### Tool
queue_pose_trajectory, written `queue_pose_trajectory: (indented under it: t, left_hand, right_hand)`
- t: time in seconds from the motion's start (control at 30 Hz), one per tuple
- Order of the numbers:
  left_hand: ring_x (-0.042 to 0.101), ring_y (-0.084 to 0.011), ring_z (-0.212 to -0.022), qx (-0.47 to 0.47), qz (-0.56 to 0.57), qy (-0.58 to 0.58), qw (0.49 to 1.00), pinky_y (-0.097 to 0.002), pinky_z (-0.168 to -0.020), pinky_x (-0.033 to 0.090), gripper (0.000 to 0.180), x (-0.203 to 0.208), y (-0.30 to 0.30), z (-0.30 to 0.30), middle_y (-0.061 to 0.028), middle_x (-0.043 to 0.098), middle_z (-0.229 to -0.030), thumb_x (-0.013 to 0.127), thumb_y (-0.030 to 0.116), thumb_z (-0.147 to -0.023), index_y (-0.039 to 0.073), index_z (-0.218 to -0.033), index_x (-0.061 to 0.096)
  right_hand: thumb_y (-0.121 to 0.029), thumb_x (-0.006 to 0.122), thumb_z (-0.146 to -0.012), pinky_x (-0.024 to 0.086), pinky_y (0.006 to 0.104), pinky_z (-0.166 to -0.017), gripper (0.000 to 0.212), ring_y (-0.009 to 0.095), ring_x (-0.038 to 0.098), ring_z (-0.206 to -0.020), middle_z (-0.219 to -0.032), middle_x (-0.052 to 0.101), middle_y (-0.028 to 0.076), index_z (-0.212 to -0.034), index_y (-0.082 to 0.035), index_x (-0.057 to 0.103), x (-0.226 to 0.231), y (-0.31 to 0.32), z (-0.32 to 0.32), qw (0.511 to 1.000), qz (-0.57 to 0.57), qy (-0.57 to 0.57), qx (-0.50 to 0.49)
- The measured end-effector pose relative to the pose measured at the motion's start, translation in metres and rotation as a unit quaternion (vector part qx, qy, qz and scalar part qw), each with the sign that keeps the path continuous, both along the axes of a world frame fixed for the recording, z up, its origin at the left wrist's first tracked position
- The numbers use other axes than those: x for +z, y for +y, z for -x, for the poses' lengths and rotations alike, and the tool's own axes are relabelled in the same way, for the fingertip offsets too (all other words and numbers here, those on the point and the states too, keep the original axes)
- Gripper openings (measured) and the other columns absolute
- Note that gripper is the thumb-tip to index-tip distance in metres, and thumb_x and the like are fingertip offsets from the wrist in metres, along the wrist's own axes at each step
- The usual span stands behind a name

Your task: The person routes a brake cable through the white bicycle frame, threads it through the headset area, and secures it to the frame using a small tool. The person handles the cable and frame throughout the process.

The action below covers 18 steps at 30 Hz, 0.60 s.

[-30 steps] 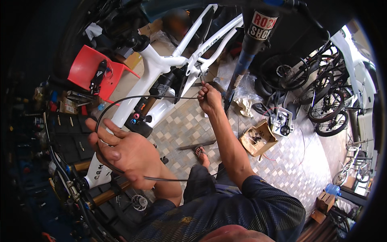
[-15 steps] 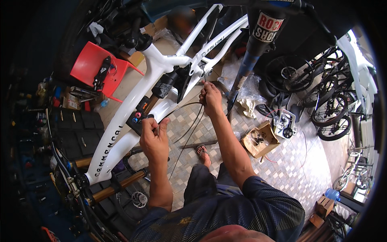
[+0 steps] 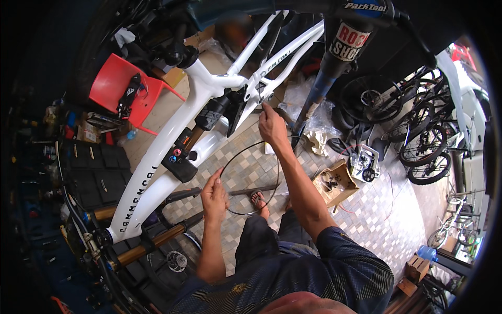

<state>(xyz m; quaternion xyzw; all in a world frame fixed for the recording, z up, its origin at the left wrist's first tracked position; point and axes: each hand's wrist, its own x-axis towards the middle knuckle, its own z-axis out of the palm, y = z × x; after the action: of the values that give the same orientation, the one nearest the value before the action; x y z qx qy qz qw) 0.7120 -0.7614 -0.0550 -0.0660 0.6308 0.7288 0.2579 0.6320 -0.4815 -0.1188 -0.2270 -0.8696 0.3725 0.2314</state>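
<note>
A white bicycle frame [image 3: 151, 183] hangs at a slant on my left, its rear shock [image 3: 209, 116] mounted in the middle. My left hand [image 3: 215, 199] is closed on a thin black cable [image 3: 250, 213], below the frame. The cable bends into a wide loop between my hands and passes by my right wrist. My right hand [image 3: 272, 124] is raised close to the frame's rear pivot, fingers pinched together. What sits between those fingertips is too small to make out.
A blue repair stand post [image 3: 317, 94] rises just beyond my right hand. On the tiled floor are a cardboard box [image 3: 337, 183] and a white tray [image 3: 366, 163] of parts. A red chair [image 3: 149, 107] stands at left, several bicycles [image 3: 423, 131] at right.
My left hand has dropped away from the frame, down and to the right. The cable has opened into a rounder loop. My right hand has shifted only slightly beside the pivot.
</note>
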Motion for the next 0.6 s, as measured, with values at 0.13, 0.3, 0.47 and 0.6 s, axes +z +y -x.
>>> queue_pose_trajectory:
  t: [0.13, 0.3, 0.47, 0.6]
  left_hand:
    - [0.023, -0.0028, -0.048, 0.065, -0.112, -0.183, 0.975, -0.0215, -0.042, 0.02, 0.034, -0.027, 0.014, -0.019, 0.0082, 0.033, -0.065, 0.048, 0.017, -0.111, 0.017, -0.142, 0.061]
    - [0.023, -0.0038, -0.047, 0.062, -0.171, -0.253, 0.95, -0.0224, -0.042, 0.019, 0.033, -0.053, 0.015, -0.016, 0.0068, 0.035, -0.066, 0.045, 0.017, -0.111, 0.018, -0.139, 0.062]
    - [0.023, -0.0042, -0.047, 0.078, -0.179, -0.256, 0.947, -0.0226, -0.041, 0.019, 0.032, -0.058, 0.013, -0.013, 0.0065, 0.035, -0.065, 0.046, 0.017, -0.111, 0.018, -0.138, 0.063]
    - [0.023, -0.004, -0.048, 0.081, -0.15, -0.21, 0.963, -0.0227, -0.042, 0.019, 0.03, -0.039, 0.018, -0.009, 0.0071, 0.034, -0.065, 0.05, 0.018, -0.11, 0.017, -0.136, 0.064]
  right_hand:
    - [-0.016, 0.048, -0.095, 0.052, 0.0589, -0.073, 0.048, 0.047, 0.069, -0.08, -0.088, 0.072, 0.026, -0.141, 0.0, 0.052, 0.059, -0.019, -0.007, 0.979, -0.066, -0.19, 0.035]
    - [-0.014, 0.049, -0.092, 0.053, 0.0574, -0.073, 0.058, 0.045, 0.07, -0.081, -0.089, 0.072, 0.026, -0.148, 0.003, 0.043, 0.059, -0.008, -0.011, 0.967, -0.119, -0.207, 0.094]
    - [-0.013, 0.048, -0.092, 0.054, 0.0557, -0.073, 0.064, 0.045, 0.071, -0.081, -0.091, 0.072, 0.026, -0.155, -0.002, 0.036, 0.068, -0.004, -0.036, 0.96, -0.112, -0.238, 0.099]
    - [-0.018, 0.048, -0.095, 0.054, 0.057, -0.075, 0.061, 0.047, 0.069, -0.078, -0.095, 0.071, 0.029, -0.155, -0.008, 0.038, 0.048, 0.012, -0.065, 0.976, 0.06, -0.189, 0.089]
